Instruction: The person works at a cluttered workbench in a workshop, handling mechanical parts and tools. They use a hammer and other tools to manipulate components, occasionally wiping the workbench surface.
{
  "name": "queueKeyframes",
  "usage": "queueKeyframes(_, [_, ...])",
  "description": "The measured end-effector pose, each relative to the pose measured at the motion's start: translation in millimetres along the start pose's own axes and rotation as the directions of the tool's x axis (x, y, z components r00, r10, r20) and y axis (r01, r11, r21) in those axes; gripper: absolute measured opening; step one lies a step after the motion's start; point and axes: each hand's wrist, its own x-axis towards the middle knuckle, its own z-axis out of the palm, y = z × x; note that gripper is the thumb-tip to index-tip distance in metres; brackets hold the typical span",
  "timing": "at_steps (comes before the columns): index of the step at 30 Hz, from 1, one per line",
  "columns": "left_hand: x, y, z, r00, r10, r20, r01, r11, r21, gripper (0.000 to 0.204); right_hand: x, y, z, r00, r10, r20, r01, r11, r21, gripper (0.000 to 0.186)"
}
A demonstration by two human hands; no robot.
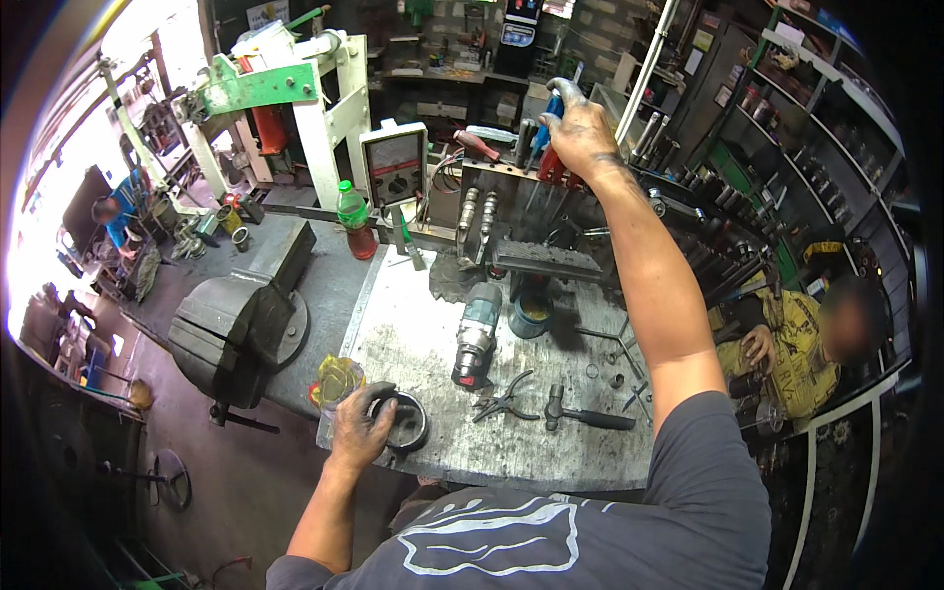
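Dark ring sits right of the half-curled left hand gripping its rim; right hand clasps blue handle.

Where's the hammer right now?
In the head view, the hammer lies on the workbench, right of the picture's centre, with the pliers just to its left.

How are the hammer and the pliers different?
The hammer has one thick, straight handle, but the pliers have two thinner ones, spread apart. The hammer has a blocky head, while the pliers have pinching jaws. The hammer looks longer than the pliers. Both lie on the worn bench, handles toward the right.
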Motion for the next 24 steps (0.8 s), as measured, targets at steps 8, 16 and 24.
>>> queueKeyframes(8, [-14.0, -35.8, -3.7, 0.990, -0.096, 0.103, 0.100, 0.994, -0.036, 0.021, 20.9, 14.4, 33.9, 0.993, 0.081, 0.080, -0.069, 0.988, -0.141, 0.051])
queueKeyframes(16, [-17.7, -53.3, -4.5, 0.986, -0.089, 0.144, 0.098, 0.993, -0.059, 0.020, 37.8, 15.7, 42.2, 0.964, 0.109, 0.244, -0.024, 0.945, -0.325, 0.027])
queueKeyframes(24, [95.3, -12.4, 22.1, 0.976, 0.203, 0.083, -0.202, 0.979, -0.017, 0.030, 37.5, -4.5, 30.2, 0.904, 0.138, 0.405, 0.082, 0.873, -0.480, 0.036])
